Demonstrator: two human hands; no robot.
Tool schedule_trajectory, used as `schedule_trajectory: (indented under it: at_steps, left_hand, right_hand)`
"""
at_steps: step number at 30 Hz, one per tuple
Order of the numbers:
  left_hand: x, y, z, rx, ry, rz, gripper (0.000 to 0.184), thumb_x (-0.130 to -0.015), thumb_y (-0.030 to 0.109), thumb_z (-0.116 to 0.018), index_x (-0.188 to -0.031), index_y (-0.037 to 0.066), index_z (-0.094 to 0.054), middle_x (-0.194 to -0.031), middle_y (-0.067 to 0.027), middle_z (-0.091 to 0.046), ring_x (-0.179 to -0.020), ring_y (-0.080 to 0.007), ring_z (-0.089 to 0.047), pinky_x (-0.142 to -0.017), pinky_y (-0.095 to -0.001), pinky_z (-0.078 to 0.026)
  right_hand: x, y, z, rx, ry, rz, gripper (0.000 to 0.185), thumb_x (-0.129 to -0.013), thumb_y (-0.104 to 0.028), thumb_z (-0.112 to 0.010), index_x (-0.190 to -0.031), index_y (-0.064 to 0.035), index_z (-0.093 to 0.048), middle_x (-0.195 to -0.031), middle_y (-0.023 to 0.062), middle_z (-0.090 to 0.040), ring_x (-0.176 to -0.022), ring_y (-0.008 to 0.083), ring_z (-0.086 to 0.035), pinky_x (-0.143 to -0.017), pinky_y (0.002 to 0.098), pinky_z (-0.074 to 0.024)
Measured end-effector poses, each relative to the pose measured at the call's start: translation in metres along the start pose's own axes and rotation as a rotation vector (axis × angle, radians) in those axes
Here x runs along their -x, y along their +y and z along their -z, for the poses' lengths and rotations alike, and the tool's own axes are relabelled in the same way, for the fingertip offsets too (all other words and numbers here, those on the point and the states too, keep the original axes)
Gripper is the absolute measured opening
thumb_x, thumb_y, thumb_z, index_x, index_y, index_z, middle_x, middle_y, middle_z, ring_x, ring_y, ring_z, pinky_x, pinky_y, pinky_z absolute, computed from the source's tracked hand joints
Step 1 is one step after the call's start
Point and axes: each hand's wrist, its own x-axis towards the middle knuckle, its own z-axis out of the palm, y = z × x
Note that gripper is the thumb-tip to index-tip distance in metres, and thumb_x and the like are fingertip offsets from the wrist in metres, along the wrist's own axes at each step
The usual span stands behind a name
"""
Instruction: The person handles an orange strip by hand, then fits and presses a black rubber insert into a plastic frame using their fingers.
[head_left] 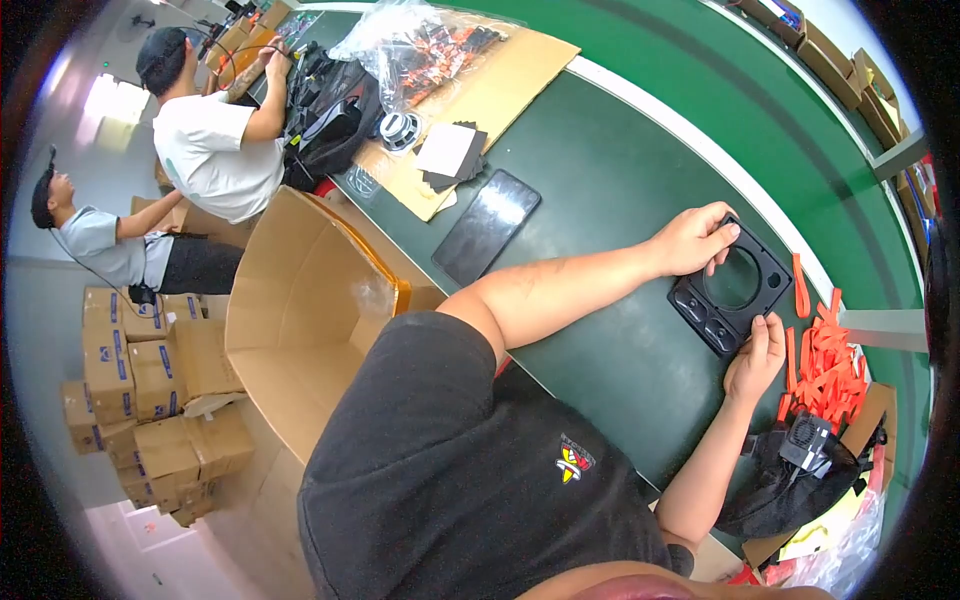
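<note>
Both my hands are on a black plastic speaker panel point(722, 322), which has a large round opening and two smaller recessed ones along one side. My left hand point(697, 240) grips its upper corner, with the thumb across the face by the round opening. At the lower edge my right hand point(757, 360) pinches the panel between thumb and fingers. Under it lies the dark green tabletop point(600, 350). Beside the right hand, a pile of orange-red ribbon strips point(828, 365) is spread on the table. Parts of the fingers are hidden behind the panel.
A phone-like black slab point(487, 226) lies on the table. Beyond are a round speaker point(399, 130), dark square sheets point(455, 155) and bagged parts point(430, 60) on cardboard. A large open carton point(300, 300) stands beside me. Two people point(215, 140) are at the left.
</note>
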Motion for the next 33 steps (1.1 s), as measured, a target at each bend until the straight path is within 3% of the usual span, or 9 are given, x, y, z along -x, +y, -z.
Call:
schedule_trajectory:
  at_steps: [33]
  left_hand:
    - [-0.0008,-0.0001,0.0005,0.002,-0.006,-0.016,0.021,-0.096,0.024,-0.045,-0.103,0.004,-0.049,-0.066,-0.0030,-0.055,-0.050,-0.0099,-0.054,-0.046,-0.0232,-0.044]
  right_hand:
    - [0.0005,-0.0024,-0.0004,0.039,-0.040,-0.001,0.014,-0.089,-0.005,-0.054,-0.100,0.0026,-0.059,-0.094,0.0036,-0.061,-0.084,0.0090,-0.053,-0.078,0.0225,-0.0406]
